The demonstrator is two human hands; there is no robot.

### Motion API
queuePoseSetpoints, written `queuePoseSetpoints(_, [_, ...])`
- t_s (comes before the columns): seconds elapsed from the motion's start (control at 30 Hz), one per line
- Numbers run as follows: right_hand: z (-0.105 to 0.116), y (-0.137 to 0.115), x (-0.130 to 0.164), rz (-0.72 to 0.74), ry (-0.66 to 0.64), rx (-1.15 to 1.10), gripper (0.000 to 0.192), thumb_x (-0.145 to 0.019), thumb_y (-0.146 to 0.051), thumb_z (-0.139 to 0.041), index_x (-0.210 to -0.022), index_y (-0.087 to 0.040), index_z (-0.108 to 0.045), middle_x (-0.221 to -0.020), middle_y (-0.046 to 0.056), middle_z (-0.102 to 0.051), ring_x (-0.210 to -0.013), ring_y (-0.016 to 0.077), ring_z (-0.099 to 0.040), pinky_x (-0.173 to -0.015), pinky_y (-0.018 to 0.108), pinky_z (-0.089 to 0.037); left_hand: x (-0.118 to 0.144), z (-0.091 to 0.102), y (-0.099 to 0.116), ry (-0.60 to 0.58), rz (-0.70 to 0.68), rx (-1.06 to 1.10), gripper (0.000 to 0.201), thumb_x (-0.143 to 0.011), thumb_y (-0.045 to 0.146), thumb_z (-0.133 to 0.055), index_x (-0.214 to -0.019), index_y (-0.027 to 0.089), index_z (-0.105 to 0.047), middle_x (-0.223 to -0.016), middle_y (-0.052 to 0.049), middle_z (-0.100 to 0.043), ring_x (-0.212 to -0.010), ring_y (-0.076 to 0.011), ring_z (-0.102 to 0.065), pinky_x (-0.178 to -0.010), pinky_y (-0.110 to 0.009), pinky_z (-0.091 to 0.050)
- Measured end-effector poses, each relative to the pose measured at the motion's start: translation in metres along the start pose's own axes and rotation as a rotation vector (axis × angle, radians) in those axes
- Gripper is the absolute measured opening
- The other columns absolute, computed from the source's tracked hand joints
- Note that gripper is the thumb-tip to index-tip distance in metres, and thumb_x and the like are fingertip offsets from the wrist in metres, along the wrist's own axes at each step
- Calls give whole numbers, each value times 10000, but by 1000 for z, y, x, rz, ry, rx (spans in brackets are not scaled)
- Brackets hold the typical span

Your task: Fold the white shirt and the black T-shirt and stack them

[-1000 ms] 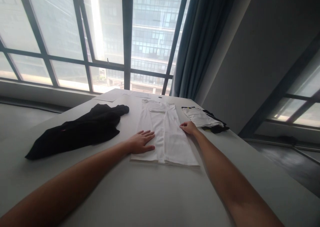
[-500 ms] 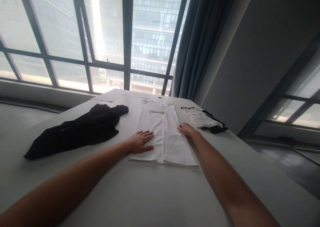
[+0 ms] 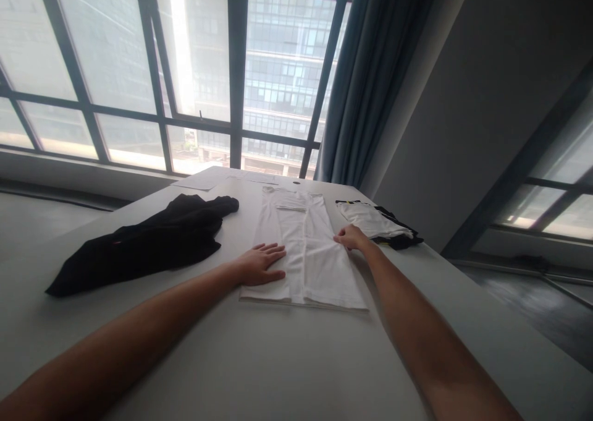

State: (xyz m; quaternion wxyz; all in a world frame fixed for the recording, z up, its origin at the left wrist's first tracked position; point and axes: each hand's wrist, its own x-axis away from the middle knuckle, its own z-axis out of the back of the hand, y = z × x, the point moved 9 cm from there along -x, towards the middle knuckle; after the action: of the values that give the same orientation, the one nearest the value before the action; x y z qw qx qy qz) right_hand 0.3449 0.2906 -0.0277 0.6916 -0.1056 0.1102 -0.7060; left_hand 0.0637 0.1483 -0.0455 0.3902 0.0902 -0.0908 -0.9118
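A white garment point(image 3: 303, 248), folded lengthwise into a long strip, lies flat on the white table point(image 3: 278, 359) in front of me. My left hand point(image 3: 259, 265) rests palm down with fingers spread on the garment's left edge. At the right edge, about halfway up the strip, my right hand point(image 3: 351, 237) touches the cloth with curled fingers; whether it pinches the fabric I cannot tell.
A crumpled black garment point(image 3: 148, 238) lies on the table to the left. A small stack of folded white and black clothes point(image 3: 377, 222) sits at the right near the table edge. Papers point(image 3: 204, 180) lie at the far end, below large windows and a curtain.
My right hand slid slightly along the garment's right edge and back. The left hand has stayed in place.
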Motion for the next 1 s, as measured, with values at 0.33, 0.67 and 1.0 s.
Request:
queuePoseSetpoints(0.33, [9,2,1,-12,160,100,170,-773,-191,-635,-868,-141,-766,-731,89,-724,-690,164,-680,-640,190,-445,4,19,58,151,-142,62,404,-930,452,-523,-1268,257,-628,-1318,-66,-626,-1202,-252,-564,-1023,-399,-422])
queuePoseSetpoints(0.67, [0,2,1,92,39,-114,231,-843,-289,-661,-974,-121,-750,-803,53,-728,-616,115,-630,-613,176,-443,1,10,101,205,-239,172,213,-877,389,-638,-949,232,-762,-939,-52,-676,-871,-190,-609,-846,-315,-464])
queuePoseSetpoints(1.0, [-11,-15,1,119,5,192,197,-886,-267,-609,-1008,-171,-730,-1064,98,-712,-965,184,-650,-789,210,-424,2,11,105,224,-288,174,222,-928,302,-551,-887,187,-737,-844,-43,-672,-785,-151,-589,-768,-255,-439])
